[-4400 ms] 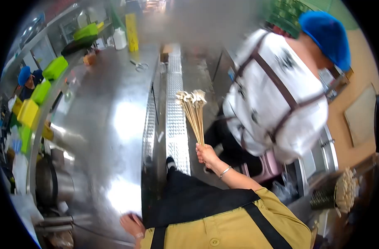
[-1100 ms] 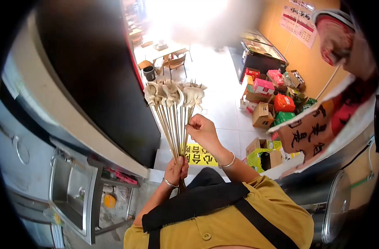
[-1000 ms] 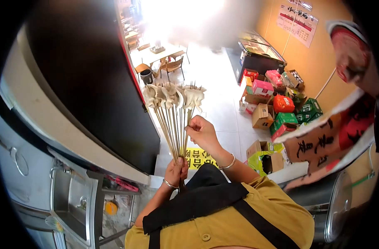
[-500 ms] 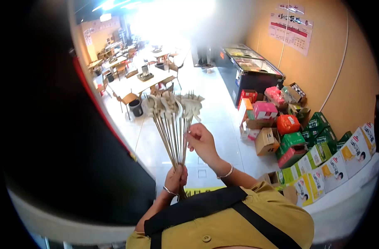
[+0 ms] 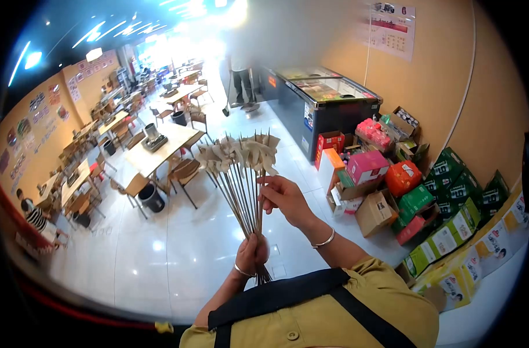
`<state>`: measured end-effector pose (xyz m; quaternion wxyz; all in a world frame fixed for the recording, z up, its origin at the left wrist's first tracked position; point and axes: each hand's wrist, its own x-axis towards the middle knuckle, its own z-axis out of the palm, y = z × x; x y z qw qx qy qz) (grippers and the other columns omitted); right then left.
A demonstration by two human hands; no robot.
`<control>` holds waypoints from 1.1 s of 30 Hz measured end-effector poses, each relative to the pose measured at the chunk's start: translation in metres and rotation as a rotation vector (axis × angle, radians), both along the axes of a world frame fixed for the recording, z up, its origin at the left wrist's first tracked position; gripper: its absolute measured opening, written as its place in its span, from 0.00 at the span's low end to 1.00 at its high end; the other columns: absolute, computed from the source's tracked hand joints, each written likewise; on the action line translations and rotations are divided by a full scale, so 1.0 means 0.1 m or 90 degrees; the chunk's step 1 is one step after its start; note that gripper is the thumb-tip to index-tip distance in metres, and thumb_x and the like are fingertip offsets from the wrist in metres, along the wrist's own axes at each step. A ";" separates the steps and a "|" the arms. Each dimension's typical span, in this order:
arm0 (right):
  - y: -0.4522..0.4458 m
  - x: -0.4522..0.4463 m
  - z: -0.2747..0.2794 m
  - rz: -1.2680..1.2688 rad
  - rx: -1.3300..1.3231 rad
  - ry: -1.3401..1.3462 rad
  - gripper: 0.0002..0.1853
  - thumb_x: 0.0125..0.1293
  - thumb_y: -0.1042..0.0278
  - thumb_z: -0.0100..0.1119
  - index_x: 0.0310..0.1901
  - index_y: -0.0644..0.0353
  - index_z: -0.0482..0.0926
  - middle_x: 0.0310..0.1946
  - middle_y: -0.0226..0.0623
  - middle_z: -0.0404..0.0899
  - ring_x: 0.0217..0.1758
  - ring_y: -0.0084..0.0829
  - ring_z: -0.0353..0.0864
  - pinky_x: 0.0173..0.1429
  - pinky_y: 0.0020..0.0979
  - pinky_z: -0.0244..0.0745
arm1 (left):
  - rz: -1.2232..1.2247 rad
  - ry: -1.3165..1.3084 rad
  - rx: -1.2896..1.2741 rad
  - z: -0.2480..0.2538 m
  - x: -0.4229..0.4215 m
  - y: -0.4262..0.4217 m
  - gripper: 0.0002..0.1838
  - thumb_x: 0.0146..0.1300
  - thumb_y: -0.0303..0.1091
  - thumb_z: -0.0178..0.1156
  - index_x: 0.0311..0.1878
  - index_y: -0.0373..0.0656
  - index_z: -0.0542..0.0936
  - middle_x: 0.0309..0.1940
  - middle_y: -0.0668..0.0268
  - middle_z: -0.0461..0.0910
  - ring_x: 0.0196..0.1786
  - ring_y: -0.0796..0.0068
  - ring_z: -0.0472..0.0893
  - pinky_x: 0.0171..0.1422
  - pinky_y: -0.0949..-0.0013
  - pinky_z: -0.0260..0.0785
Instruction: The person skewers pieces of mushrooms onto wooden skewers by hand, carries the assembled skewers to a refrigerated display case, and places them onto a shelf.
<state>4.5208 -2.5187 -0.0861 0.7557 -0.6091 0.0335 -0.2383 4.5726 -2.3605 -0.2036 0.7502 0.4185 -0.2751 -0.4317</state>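
Note:
A fanned bundle of thin wooden skewers stands upright in front of me, with pale, folded pieces of food threaded near the pointed tops. My left hand is wrapped round the lower part of the bundle, and the skewer ends stick out below it. Higher up, at the right side of the fan, my right hand pinches one skewer just under the food. Each wrist wears a silver bangle.
Dining tables with chairs and black bins fill the left. A glass-topped freezer stands ahead by the right wall, with boxes piled nearer. One person stands beyond the tables; another is at the far left.
The view has moved from the metal counter, past a sink and a dark door, into the dining room. My left hand now holds the skewers low, while my right hand has shifted to one skewer's upper part.

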 end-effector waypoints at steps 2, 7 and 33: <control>-0.41 0.63 -0.31 0.006 0.033 -0.025 0.12 0.66 0.73 0.51 0.49 0.67 0.74 0.29 0.36 0.76 0.23 0.19 0.74 0.29 0.20 0.72 | -0.032 -0.013 -0.001 -0.36 0.65 -0.40 0.23 0.68 0.56 0.41 0.31 0.44 0.68 0.14 0.74 0.60 0.12 0.84 0.55 0.16 0.79 0.48; -1.52 2.10 -0.70 -0.053 0.024 0.000 0.09 0.65 0.72 0.54 0.43 0.68 0.75 0.29 0.33 0.77 0.23 0.18 0.73 0.29 0.19 0.71 | -0.095 0.038 0.030 -0.65 2.23 -1.53 0.23 0.69 0.55 0.40 0.29 0.44 0.66 0.14 0.74 0.58 0.12 0.84 0.54 0.15 0.79 0.46; -7.08 11.10 -1.01 0.011 0.036 0.068 0.07 0.61 0.69 0.60 0.34 0.65 0.77 0.22 0.30 0.76 0.22 0.17 0.73 0.25 0.18 0.70 | -0.062 0.218 -0.045 -0.94 10.78 -7.03 0.21 0.69 0.55 0.40 0.34 0.44 0.65 0.16 0.74 0.56 0.13 0.87 0.51 0.15 0.82 0.46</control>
